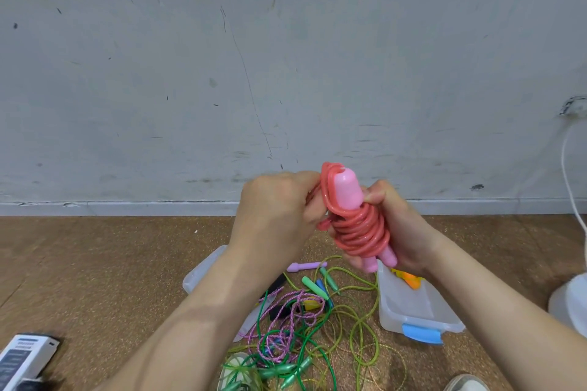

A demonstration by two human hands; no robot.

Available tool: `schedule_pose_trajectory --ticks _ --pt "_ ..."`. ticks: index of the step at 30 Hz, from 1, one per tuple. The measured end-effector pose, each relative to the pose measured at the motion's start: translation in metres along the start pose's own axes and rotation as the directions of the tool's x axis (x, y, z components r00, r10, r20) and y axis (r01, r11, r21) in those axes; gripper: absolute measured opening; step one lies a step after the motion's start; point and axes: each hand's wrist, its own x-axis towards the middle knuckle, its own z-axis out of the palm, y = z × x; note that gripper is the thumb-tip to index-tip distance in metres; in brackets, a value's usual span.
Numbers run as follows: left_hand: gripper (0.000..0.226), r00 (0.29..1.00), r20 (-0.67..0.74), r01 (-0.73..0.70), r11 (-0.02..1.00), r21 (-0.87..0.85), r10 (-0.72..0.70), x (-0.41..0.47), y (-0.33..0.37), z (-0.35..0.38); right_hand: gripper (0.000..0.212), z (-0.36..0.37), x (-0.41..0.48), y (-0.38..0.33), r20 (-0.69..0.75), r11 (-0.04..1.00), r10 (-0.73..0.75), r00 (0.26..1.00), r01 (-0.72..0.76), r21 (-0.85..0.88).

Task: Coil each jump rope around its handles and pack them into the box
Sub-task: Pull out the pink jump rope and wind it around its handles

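I hold a pink jump rope (pixel 359 231) in front of me, its red-pink cord wound in many turns around its two pink handles. My right hand (pixel 397 228) grips the coiled bundle from the right. My left hand (pixel 279 215) pinches a loop of the cord at the bundle's upper left. Below, on the floor, the clear plastic box (pixel 416 308) with a blue latch stands open, with an orange handle (pixel 409 279) inside. A tangle of loose ropes (pixel 301 327) in green, yellow-green and pink-purple braid lies left of the box.
The box's clear lid (pixel 203 266) lies on the brown floor behind my left forearm. A white and grey carton (pixel 22 359) sits at the bottom left. A white cable (pixel 568 174) hangs along the wall at right. Shoes (pixel 467 384) show at the bottom edge.
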Motion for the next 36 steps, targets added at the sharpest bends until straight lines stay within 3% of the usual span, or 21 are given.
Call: schedule_pose_trajectory --ticks 3,6,9,11,12,14,16,18,20,22,25,28,30,32,34,36 --pt "0.025 0.965 0.251 0.146 0.948 -0.283 -0.073 0.001 -0.006 0.001 0.051 -0.003 0.002 -0.005 -0.073 0.987 -0.095 0.993 0.084 -0.141" --pt "0.031 0.852 0.521 0.358 0.789 -0.5 -0.056 0.002 -0.015 -0.003 0.048 -0.002 -0.001 -0.013 -0.187 0.944 -0.181 0.966 0.117 -0.308" --pt "0.046 0.781 0.594 0.585 0.56 -0.587 -0.193 0.005 -0.012 -0.004 0.038 -0.002 -0.003 -0.022 -0.294 0.821 -0.309 0.904 0.098 -0.563" --pt "0.032 0.72 0.633 0.691 0.387 -0.611 -0.285 0.006 -0.007 -0.001 0.023 -0.005 -0.003 -0.023 -0.298 0.688 -0.368 0.881 0.042 -0.724" --pt "0.025 0.711 0.636 0.7 0.377 -0.606 -0.299 0.006 -0.006 0.002 0.014 -0.006 -0.005 -0.023 -0.292 0.623 -0.388 0.874 0.015 -0.782" --pt "0.014 0.775 0.572 0.614 0.537 -0.579 -0.268 0.003 -0.007 0.008 0.007 -0.009 -0.007 -0.021 -0.279 0.521 -0.424 0.862 -0.02 -0.853" --pt "0.019 0.841 0.461 0.518 0.667 -0.536 -0.283 -0.001 -0.007 0.016 0.022 -0.01 -0.007 -0.019 -0.261 0.41 -0.451 0.854 -0.061 -0.91" --pt "0.029 0.86 0.333 0.507 0.715 -0.481 -0.386 -0.003 -0.006 0.024 0.034 -0.01 -0.005 -0.017 -0.238 0.31 -0.469 0.85 -0.094 -0.946" --pt "0.028 0.874 0.215 0.485 0.757 -0.438 -0.435 -0.005 0.0 0.028 0.038 -0.01 -0.004 -0.015 -0.242 0.295 -0.492 0.837 -0.101 -0.95" --pt "0.02 0.931 0.09 0.363 0.863 -0.352 -0.354 -0.006 0.002 0.029 0.04 -0.01 -0.003 -0.014 -0.245 0.286 -0.513 0.822 -0.105 -0.952" --pt "0.021 0.992 -0.051 0.11 0.991 -0.072 -0.114 -0.004 -0.008 0.032 0.042 -0.011 -0.002 -0.01 -0.229 0.225 -0.535 0.813 -0.124 -0.966" --pt "0.031 0.999 0.021 -0.048 0.989 0.138 0.045 -0.005 -0.015 0.038 0.049 -0.01 0.0 -0.003 -0.207 0.164 -0.523 0.827 -0.141 -0.976" --pt "0.03 0.994 0.088 -0.073 0.984 0.165 0.059 -0.006 -0.021 0.041 0.045 -0.01 0.0 0.0 -0.166 0.104 -0.51 0.844 -0.131 -0.986" --pt "0.024 0.989 0.142 0.023 0.998 0.059 -0.031 -0.006 -0.019 0.041 0.04 -0.011 0.001 0.004 -0.162 0.068 -0.495 0.854 -0.148 -0.987" --pt "0.02 0.972 0.202 0.155 0.974 -0.163 -0.121 -0.007 -0.008 0.045 0.039 -0.01 0.006 0.013 -0.21 0.044 -0.464 0.861 -0.214 -0.976" --pt "0.022 0.957 0.255 0.215 0.93 -0.299 -0.14 -0.011 0.007 0.051 0.036 -0.011 0.013 0.023 -0.281 0.099 -0.432 0.857 -0.265 -0.959"
